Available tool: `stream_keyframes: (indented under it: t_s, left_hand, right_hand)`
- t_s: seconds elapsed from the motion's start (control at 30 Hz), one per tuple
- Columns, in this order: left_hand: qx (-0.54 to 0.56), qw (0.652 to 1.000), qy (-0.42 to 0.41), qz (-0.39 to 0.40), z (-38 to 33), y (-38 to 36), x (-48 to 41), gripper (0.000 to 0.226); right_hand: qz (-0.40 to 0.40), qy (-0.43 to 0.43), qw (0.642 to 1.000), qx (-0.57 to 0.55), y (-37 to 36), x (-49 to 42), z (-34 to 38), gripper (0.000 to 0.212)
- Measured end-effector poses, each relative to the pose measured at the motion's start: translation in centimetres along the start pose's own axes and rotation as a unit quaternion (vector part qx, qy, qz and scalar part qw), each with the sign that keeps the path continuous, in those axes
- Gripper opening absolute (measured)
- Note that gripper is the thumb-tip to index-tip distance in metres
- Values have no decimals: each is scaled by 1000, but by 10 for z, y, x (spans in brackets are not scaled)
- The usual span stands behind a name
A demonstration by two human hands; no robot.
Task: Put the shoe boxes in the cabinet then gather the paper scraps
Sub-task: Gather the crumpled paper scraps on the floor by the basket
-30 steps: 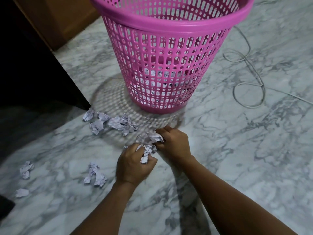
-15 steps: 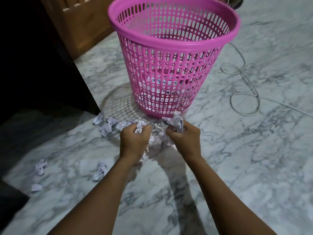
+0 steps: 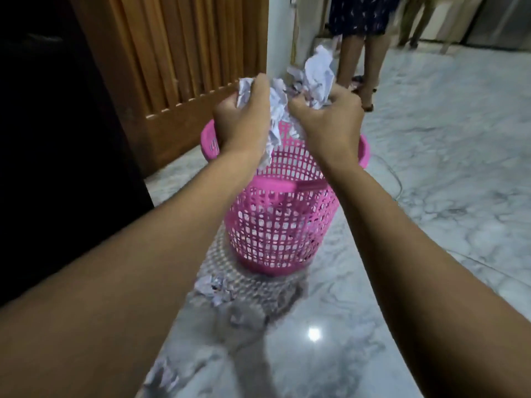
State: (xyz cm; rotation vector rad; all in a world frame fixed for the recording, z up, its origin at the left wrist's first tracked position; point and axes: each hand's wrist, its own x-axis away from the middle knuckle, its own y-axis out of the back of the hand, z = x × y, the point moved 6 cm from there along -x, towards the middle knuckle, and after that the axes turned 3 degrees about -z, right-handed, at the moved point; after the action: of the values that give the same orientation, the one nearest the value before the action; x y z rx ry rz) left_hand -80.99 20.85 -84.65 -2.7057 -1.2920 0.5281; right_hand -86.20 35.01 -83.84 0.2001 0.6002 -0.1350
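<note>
Both my hands are raised above the pink mesh basket. My left hand grips a bunch of crumpled white paper scraps that hangs down toward the basket's mouth. My right hand grips another bunch of crumpled scraps that sticks up above its fingers. More paper scraps lie on the marble floor in front of the basket, and others lie nearer to me at the lower left. No shoe boxes are in view.
A wooden slatted door stands behind the basket at the left, with a dark cabinet side nearer. Another person's legs stand at the back right. A grey cable lies on the marble floor right of the basket.
Both hands rose from the floor with bunches of paper scraps and now hold them above the basket. The camera tilted up, so the door and a standing person came into view.
</note>
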Motion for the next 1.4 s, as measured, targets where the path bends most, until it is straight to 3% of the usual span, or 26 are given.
stream_keyframes:
  t_s: [0.1, 0.17, 0.23, 0.33, 0.4, 0.43, 0.47, 0.57, 0.63, 0.7, 0.77, 0.83, 0.9, 0.97, 1.03, 1.1, 1.17, 1.23, 1.33, 1.4]
  left_hand:
    - [-153, 987, 3, 49, 25, -23, -27, 48]
    - [-296, 946, 10, 135, 45, -31, -38, 45]
    - [-448, 861, 14, 242, 59, -33, -45, 37]
    - [-604, 716, -31, 349, 63, -27, -51, 42]
    - [-647, 663, -58, 372, 58, -20, -52, 47]
    - [-651, 655, -75, 375, 53, -14, -51, 43]
    - [-637, 667, -91, 375, 47, -8, -47, 39]
    - [-518, 776, -122, 339, 27, 21, -32, 31]
    - [-451, 827, -187, 280, 18, 54, -17, 24]
    - [-441, 842, -235, 201, 25, 96, 0, 27]
    - [-471, 848, -192, 151, 53, 144, 24, 38]
    - [-517, 838, -88, 154, 101, 190, 56, 46]
    - [-580, 793, 29, 183, 150, 232, 99, 62]
    - [-633, 726, 136, 232, 189, 268, 143, 83]
    - [-657, 682, 184, 264, 215, 294, 179, 90]
    - [-672, 676, 147, 266, 228, 307, 197, 87]
    - [-697, 665, 85, 253, 236, 314, 200, 78]
    - [-708, 661, 30, 248, 242, 311, 197, 69]
    - [-707, 668, -12, 234, 246, 299, 193, 51]
    - [-705, 673, -33, 222, 251, 296, 191, 36]
  right_hand:
    - [96, -60, 987, 116, -17, -27, -42, 19]
    - [206, -107, 954, 192, -31, -28, -66, 28]
    - [310, -120, 901, 278, -44, -20, -76, 41]
    - [339, -117, 874, 330, -46, -17, -71, 46]
    - [335, -113, 871, 342, -40, -14, -67, 41]
    - [318, -101, 878, 344, -37, -11, -64, 40]
    - [288, -81, 893, 337, -33, -7, -59, 40]
    - [179, -7, 944, 276, -18, 24, -36, 35]
    - [114, 74, 958, 254, -13, 61, -21, 33]
    - [65, 159, 955, 244, -16, 105, -5, 31]
    - [46, 222, 951, 211, -25, 147, 1, 31]
    - [80, 256, 950, 160, -41, 188, -7, 30]
    - [149, 231, 951, 143, -59, 221, -32, 28]
    - [263, 103, 941, 187, -76, 248, -79, 30]
    - [385, -45, 886, 255, -87, 276, -131, 43]
    - [439, -115, 840, 296, -88, 297, -166, 58]
    - [441, -132, 825, 328, -87, 307, -186, 64]
    - [424, -122, 829, 343, -88, 312, -198, 59]
    - [403, -88, 853, 320, -90, 313, -211, 28]
    - [401, -87, 865, 288, -94, 310, -214, 21]
